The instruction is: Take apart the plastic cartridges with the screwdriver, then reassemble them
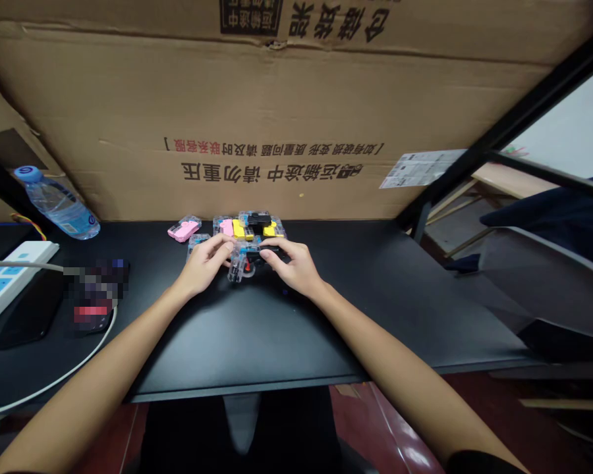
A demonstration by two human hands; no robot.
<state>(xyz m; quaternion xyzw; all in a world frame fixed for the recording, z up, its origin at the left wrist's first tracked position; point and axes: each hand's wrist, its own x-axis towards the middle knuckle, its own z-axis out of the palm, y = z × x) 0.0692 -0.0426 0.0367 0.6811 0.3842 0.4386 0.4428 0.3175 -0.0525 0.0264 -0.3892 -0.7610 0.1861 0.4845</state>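
2 half-closed hands over a black table (296, 336): left hand (205, 265) and right hand (294, 263) touch a clear plastic case (235, 270) at 12 o'clock, firmness of grip unclear; a pink-filled clear case (184, 230) lies at 11 o'clock.

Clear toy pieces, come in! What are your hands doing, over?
Left grip and right grip on clear plastic pieces. Pink-and-clear piece lying apart, beyond left grip. Over.
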